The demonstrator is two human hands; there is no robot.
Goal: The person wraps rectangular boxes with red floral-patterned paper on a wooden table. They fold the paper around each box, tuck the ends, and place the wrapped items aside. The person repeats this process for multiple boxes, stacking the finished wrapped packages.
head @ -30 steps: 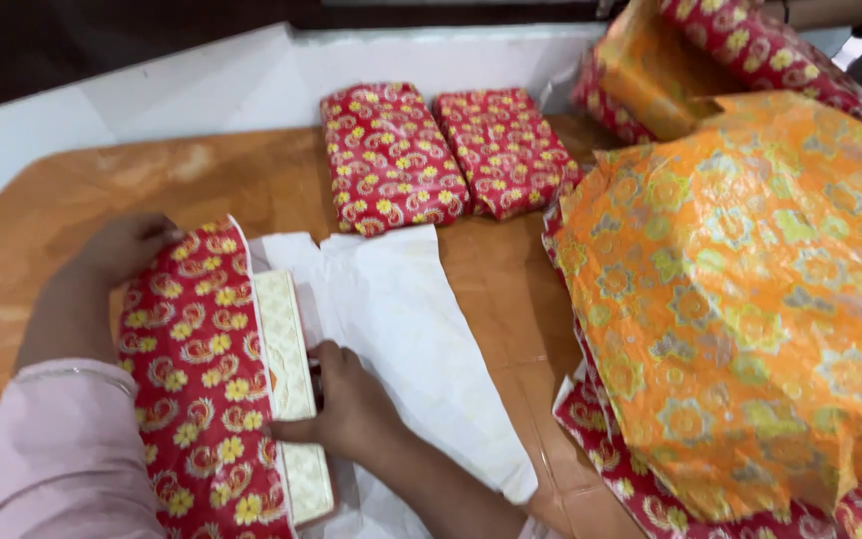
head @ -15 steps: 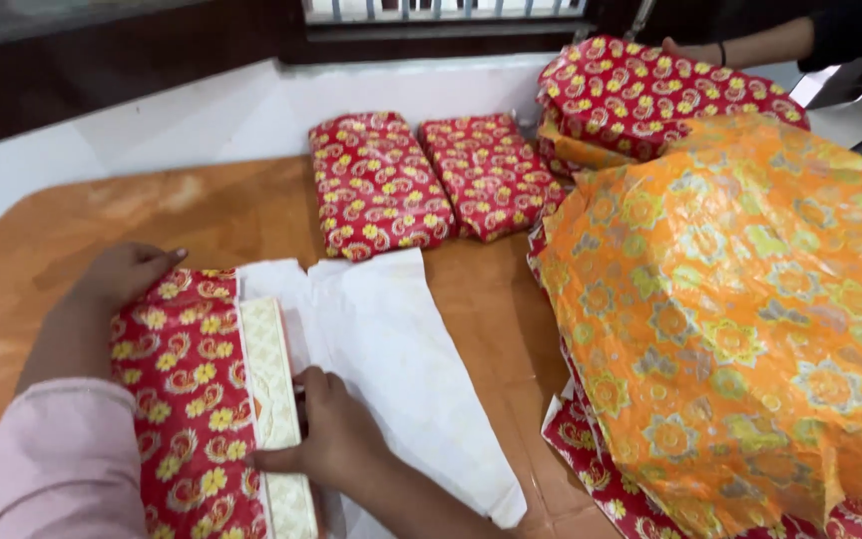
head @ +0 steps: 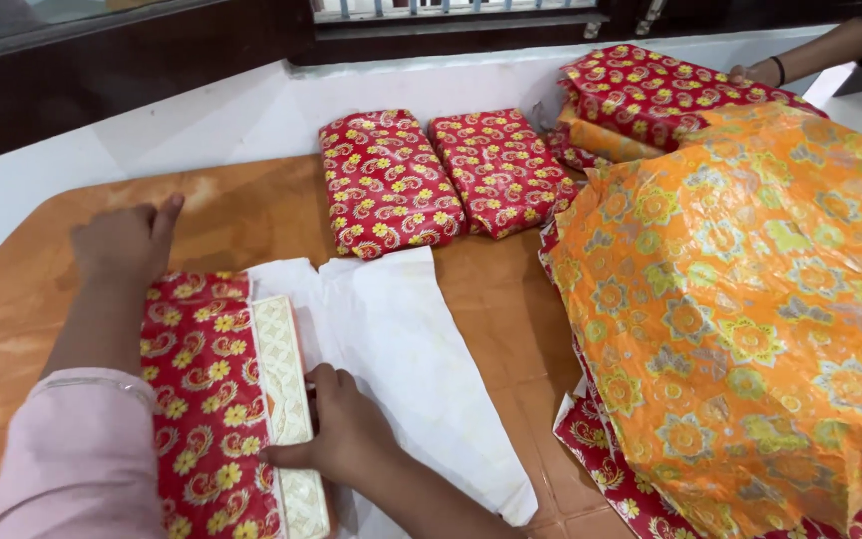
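A cream patterned box lies partly covered by red floral wrapping paper at the near left of the wooden table. My right hand presses against the box's right side, on the white underside of the paper. At the far end of the wrapped part rests my left hand, fingers apart, lying flat on the paper's far edge.
Two wrapped red parcels lie side by side at the back. A large heap of orange floral paper over red sheets fills the right. Another person's hand rests on a red parcel at the far right.
My left hand has slid farther up the table and spread its fingers. The right hand stays against the box. The other person's parcel has been laid flatter.
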